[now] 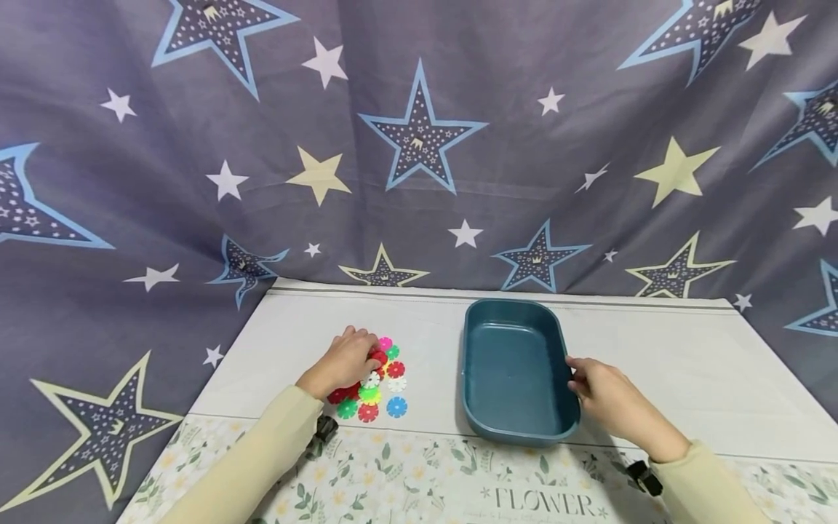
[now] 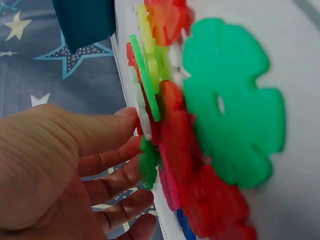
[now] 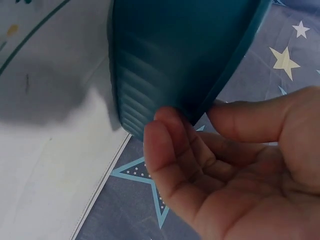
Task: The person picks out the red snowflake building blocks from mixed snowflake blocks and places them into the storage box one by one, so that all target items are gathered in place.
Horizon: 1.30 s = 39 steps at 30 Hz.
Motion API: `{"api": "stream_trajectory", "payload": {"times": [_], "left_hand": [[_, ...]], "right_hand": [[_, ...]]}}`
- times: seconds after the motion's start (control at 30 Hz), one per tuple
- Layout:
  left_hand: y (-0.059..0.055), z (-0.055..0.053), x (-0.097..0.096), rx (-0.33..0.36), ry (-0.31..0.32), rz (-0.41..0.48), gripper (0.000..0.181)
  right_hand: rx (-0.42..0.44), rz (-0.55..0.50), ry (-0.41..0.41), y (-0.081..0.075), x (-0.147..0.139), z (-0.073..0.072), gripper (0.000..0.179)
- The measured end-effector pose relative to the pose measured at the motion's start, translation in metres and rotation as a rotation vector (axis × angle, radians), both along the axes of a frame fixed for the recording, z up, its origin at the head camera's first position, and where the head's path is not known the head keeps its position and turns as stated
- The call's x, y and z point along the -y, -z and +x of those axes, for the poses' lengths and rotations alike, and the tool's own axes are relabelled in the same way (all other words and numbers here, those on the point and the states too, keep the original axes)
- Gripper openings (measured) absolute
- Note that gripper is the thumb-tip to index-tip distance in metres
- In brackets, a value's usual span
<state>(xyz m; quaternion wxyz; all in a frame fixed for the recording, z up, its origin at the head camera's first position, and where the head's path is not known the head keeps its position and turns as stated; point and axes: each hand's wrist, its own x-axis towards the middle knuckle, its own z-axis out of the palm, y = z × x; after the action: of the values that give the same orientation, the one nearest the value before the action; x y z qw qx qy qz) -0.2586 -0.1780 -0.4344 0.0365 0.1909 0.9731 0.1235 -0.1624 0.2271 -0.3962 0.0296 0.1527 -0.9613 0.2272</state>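
Note:
Several colourful plastic snowflake discs (image 1: 369,412) lie in a loose pile on the left of the table, red, green, yellow, white, pink and blue. My left hand (image 1: 351,356) is over the pile's far left side, thumb and fingers apart and loosely bent. In the left wrist view, its thumb tip is at the edge of a white disc (image 2: 141,107) and its fingertips are by a blurred green disc (image 2: 148,162). To the right stands a dark teal rectangular plastic bin (image 1: 513,364) with nothing inside. My right hand (image 1: 612,400) pinches its right rim between thumb and fingers.
The table has a white cover (image 1: 661,364) with a floral front strip (image 1: 366,473) lettered FLOWER. Behind the table hangs a grey curtain (image 1: 419,218) patterned with stars. A blue disc (image 1: 396,407) lies at the pile's right edge, on the side facing the bin.

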Motion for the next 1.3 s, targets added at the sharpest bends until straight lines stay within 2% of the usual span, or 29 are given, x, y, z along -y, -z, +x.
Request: {"api": "stream_trajectory", "payload": {"times": [0.2,0.37,0.57,0.63,0.77,0.93,1.07,1.17,1.3], "left_hand": [[-0.001,-0.004,-0.001,-0.007,0.01,0.096,0.017],[-0.003,-0.006,-0.008,-0.138,0.084,0.194,0.012],[-0.019,-0.004,-0.03,-0.29,0.155,0.327,0.007],[-0.024,-0.004,-0.04,-0.322,0.19,0.344,0.006],[-0.033,-0.003,-0.064,-0.372,0.296,0.312,0.013],[-0.035,0.0,-0.095,-0.378,0.423,0.266,0.031],[-0.032,0.0,-0.118,-0.365,0.481,0.219,0.038],[-0.03,0.001,-0.134,-0.35,0.542,0.15,0.038],[-0.025,0.003,-0.153,-0.28,0.595,0.034,0.036]], "right_hand": [[-0.001,0.003,0.0,0.0,0.0,0.0,0.036],[-0.011,0.0,-0.004,0.002,-0.002,0.0,0.035],[-0.032,-0.006,-0.005,0.003,-0.003,0.002,0.031],[-0.039,-0.009,-0.011,0.003,-0.003,0.002,0.023],[-0.047,-0.018,-0.025,0.003,-0.003,0.002,0.009],[-0.066,-0.028,-0.033,0.005,-0.003,0.002,0.009],[-0.072,-0.035,-0.027,0.006,-0.003,0.002,0.012],[-0.082,-0.036,-0.023,0.007,-0.003,0.002,0.012],[-0.105,-0.027,-0.027,0.007,-0.004,0.002,0.008]]}}
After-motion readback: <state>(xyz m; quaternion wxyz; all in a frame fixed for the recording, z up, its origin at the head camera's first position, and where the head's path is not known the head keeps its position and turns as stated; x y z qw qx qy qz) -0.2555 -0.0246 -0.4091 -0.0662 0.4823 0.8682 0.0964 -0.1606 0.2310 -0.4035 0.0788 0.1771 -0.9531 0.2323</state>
